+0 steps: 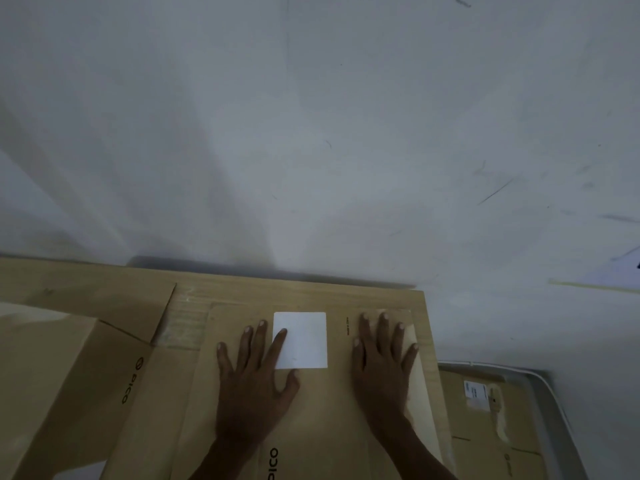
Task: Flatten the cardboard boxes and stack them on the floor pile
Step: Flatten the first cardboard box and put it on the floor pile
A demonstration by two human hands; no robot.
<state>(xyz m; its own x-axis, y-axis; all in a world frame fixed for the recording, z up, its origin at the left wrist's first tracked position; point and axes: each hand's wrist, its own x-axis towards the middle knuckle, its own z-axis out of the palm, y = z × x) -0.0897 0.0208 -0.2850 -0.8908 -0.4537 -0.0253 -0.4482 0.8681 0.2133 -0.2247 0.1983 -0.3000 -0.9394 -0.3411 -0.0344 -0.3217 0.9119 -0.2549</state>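
Note:
A flattened brown cardboard box (322, 403) with a white square label (304, 337) lies on top of a pile of flat cardboard (304, 292) on the floor. My left hand (254, 382) presses flat on the top box, fingers spread, its index finger on the label's left side. Palm down with fingers apart, my right hand (382, 362) rests near the box's right edge. Neither hand grips anything. Black "PICO" lettering shows on the box between my forearms.
Another flattened box (86, 358) with open flaps lies at the left, overlapping the pile. At the lower right a box with a small label (485, 410) sits in a grey tray or bin (550, 403). A pale scuffed wall or floor surface (311, 133) fills the upper view.

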